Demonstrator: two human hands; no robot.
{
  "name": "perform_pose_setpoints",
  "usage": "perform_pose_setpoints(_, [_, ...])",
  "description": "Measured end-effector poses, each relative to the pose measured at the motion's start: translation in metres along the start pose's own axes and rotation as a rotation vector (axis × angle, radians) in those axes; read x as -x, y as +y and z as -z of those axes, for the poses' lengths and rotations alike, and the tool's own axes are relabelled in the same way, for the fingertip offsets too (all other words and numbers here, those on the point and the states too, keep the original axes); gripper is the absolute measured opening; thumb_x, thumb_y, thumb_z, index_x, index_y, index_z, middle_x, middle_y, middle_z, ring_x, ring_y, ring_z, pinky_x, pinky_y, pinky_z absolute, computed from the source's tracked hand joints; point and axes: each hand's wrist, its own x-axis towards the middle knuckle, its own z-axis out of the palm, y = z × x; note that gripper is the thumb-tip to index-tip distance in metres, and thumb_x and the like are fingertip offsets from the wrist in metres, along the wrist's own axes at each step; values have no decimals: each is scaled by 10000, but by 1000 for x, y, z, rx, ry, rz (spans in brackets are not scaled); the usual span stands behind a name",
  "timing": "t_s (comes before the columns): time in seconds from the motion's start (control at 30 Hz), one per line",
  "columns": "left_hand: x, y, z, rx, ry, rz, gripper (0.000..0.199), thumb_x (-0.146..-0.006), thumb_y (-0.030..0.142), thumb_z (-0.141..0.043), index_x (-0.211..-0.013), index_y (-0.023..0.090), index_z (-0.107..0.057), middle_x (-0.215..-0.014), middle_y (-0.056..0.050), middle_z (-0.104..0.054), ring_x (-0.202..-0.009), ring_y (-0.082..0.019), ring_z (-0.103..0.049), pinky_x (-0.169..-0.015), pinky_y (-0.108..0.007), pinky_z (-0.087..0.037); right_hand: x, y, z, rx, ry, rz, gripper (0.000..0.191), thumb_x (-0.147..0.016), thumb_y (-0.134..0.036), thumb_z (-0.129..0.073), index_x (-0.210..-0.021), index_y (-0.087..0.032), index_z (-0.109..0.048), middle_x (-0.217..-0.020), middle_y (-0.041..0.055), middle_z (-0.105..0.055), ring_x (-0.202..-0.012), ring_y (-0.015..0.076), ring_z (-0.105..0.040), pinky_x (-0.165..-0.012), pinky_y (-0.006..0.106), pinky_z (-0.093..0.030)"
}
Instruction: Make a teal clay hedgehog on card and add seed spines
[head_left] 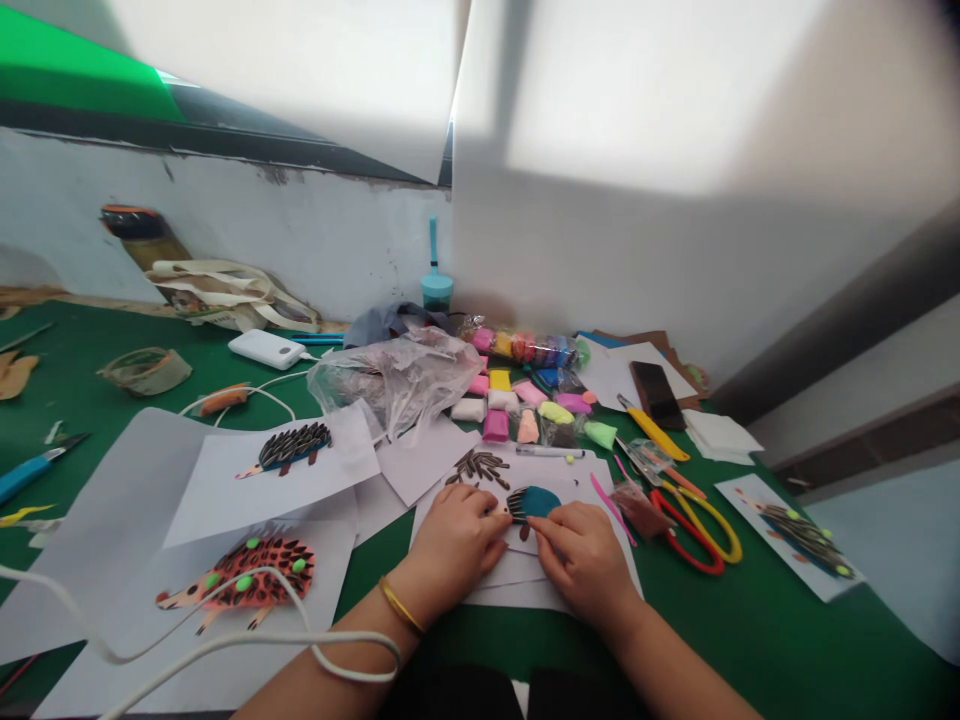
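A small hedgehog picture with a blue clay body lies on white paper in front of me. Dark striped seeds cover the left part of its body. My left hand rests on the paper, its bent fingertips at the hedgehog's head end. From the right, my right hand reaches the lower edge of the blue body, thumb and index finger pressed together; whatever is between them is too small to make out. Just above my left hand sits a loose pile of striped seeds.
Wrapped clay packs and a plastic bag lie behind the paper. Scissors, a yellow cutter and a phone are to the right. Finished hedgehog pictures and a white cable lie left.
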Motion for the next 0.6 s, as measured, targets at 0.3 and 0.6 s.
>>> perform_pose_setpoints(0.3, [0,4,2,-27,-24,1,247,-816,285,-685,-1052,244,-622,-1067,-45,-611,-1026,-252,-513,-927,-429,-395,1,1,-2,9,-14,9,210,-898,-169,-558,-1010,-207,-731,-803,41,-650,-772,173,-548,-746,352,-369])
perform_pose_setpoints(0.6, [1,7,4,-23,2,-7,232,-859,289,-630,-1088,254,-613,-1046,-46,-628,-1009,-245,-543,-991,-456,-359,0,0,-1,23,-2,-3,212,-902,-169,-545,-995,-205,-732,-794,44,-649,-773,177,-552,-734,350,-366])
